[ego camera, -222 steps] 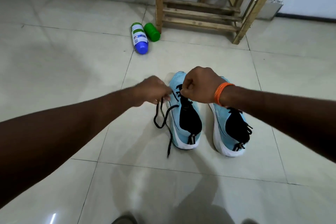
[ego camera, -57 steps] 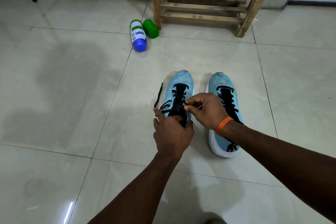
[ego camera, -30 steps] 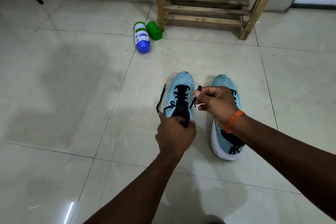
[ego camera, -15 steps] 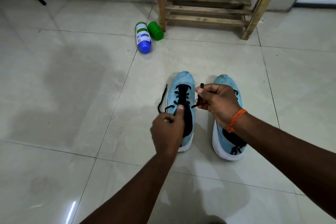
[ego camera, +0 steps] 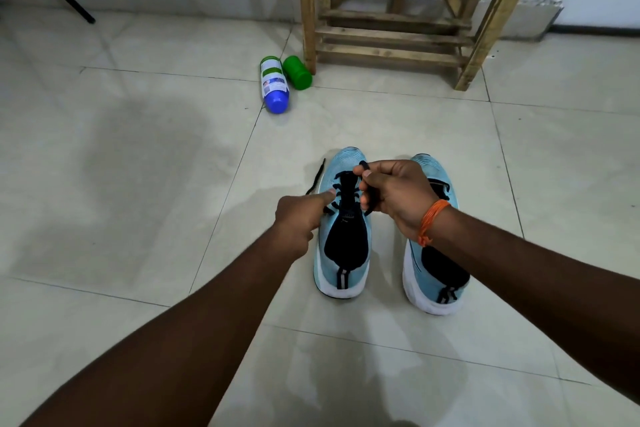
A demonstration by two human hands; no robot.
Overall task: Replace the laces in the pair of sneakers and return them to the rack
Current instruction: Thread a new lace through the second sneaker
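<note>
Two sneakers stand on the tiled floor [ego camera: 138, 184], heels nearest: left sneaker [ego camera: 343, 253], right sneaker [ego camera: 436, 274] just beside | left hand [ego camera: 299, 215] pinches black lace [ego camera: 346, 185] at left eyelets | right hand [ego camera: 394, 198] fist grips other lace end above tongue | loose lace tip [ego camera: 316, 180] on floor beside toe | far: blue-capped bottle [ego camera: 273, 87], green bottle [ego camera: 297, 73], wooden rack [ego camera: 307, 3] at wall

Floor [ego camera: 121, 166] left of left sneaker [ego camera: 343, 246] wide open, only loose lace [ego camera: 316, 177] end by its toe. Narrow gap btwn it & right sneaker [ego camera: 440, 267]. Ahead, blue-cap bottle [ego camera: 273, 85] & green bottle [ego camera: 297, 73] lie at rack [ego camera: 391, 54] front-left leg.
</note>
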